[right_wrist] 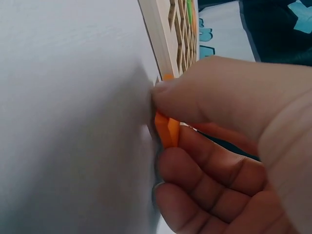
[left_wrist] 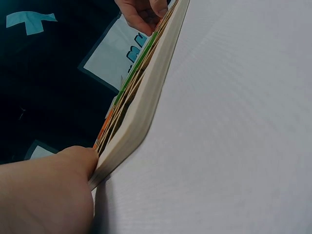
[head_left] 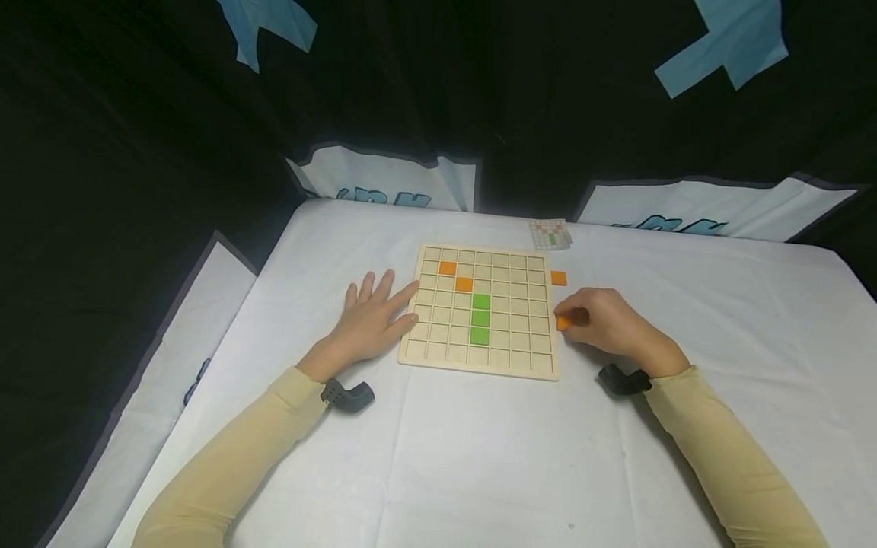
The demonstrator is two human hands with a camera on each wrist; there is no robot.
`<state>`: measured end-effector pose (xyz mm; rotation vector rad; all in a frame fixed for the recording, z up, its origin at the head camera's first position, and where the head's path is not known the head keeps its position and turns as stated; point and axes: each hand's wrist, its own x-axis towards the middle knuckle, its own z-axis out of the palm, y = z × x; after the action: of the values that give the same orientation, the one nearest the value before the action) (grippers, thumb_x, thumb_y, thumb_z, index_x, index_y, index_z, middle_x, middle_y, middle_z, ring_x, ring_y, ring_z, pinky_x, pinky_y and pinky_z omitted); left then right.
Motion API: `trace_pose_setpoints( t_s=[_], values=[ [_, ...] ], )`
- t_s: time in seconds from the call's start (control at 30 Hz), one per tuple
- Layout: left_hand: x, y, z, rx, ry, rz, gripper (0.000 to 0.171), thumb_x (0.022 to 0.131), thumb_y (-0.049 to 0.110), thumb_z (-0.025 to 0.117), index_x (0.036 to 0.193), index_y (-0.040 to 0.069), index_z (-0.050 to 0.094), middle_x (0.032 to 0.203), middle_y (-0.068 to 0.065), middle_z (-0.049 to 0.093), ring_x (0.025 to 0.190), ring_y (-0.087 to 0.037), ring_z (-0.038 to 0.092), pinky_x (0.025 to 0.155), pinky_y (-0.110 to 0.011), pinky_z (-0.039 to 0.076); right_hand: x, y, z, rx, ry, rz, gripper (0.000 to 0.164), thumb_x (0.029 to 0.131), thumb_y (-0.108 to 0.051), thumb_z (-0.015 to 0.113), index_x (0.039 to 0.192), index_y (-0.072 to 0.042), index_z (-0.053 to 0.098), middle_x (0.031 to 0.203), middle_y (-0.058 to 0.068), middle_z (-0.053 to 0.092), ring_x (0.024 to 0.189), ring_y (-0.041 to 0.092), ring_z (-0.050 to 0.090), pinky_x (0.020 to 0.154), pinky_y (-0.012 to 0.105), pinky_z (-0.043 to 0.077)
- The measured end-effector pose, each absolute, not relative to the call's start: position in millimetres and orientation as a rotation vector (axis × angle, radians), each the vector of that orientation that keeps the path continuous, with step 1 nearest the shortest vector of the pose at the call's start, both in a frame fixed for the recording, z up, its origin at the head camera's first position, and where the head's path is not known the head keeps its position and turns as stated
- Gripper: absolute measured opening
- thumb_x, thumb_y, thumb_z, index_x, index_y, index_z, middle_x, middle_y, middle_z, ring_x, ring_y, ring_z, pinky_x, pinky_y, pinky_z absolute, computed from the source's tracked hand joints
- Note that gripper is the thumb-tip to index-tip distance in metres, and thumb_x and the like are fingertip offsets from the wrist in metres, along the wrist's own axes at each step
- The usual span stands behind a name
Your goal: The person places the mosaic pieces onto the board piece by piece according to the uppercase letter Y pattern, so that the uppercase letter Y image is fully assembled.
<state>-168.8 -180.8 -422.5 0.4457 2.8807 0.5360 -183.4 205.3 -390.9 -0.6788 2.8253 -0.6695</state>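
Observation:
A light wooden grid board [head_left: 517, 341] lies flat on the white table. Set in its cells are two orange tiles [head_left: 448, 268] and a column of three green tiles [head_left: 481, 319]. My left hand [head_left: 370, 323] rests with spread, straight fingers at the board's left edge, thumb and a finger touching it. Beside the board's right edge, my right hand [head_left: 603, 320] pinches an orange tile [right_wrist: 168, 130] between thumb and fingers, close to the tabletop. Another loose orange tile [head_left: 559, 278] lies just beyond that hand, near the board's upper right edge.
Behind the board's far right corner lies a small stack of pattern cards [head_left: 550, 234], the top one printed with a coloured grid. A dark curtain [head_left: 438, 91] with blue tape pieces hangs behind the white-covered table [head_left: 493, 457].

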Motion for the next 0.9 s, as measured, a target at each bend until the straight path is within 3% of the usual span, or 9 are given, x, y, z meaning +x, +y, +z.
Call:
trace_pose_setpoints(
  t_s=[0.47,0.77,0.9],
  values=[
    [-168,-179,-421,0.427,2.89,0.53,0.063,0.106,0.049,0.041,0.162,0.024,0.03,0.171,-0.024,0.009,0.156,-0.053,-0.003,0.122,-0.072,-0.003,-185,204,-387,-0.675,2.865,-0.703,0.03,0.08,0.002,0.078,0.11,0.003,0.076,0.105,0.016,0.075,0.09,0.025,0.064,0.085,0.044,0.056],
    [-167,-179,-419,0.427,2.879,0.533,0.063,0.106,0.048,0.041,0.162,0.023,0.03,0.171,-0.024,0.008,0.156,-0.053,-0.004,0.122,-0.072,-0.003,-196,193,-380,-0.705,2.894,-0.711,0.03,0.079,0.003,0.077,0.109,0.002,0.077,0.092,0.012,0.07,0.081,0.023,0.056,0.073,0.033,0.048],
    [-168,-178,-420,0.427,2.881,0.525,0.063,0.106,0.049,0.041,0.162,0.023,0.03,0.171,-0.024,0.008,0.156,-0.053,-0.004,0.122,-0.072,-0.003,-206,185,-377,-0.745,2.891,-0.751,0.029,0.079,0.004,0.076,0.108,0.003,0.077,0.099,0.016,0.074,0.084,0.025,0.059,0.076,0.035,0.05]
  ],
)
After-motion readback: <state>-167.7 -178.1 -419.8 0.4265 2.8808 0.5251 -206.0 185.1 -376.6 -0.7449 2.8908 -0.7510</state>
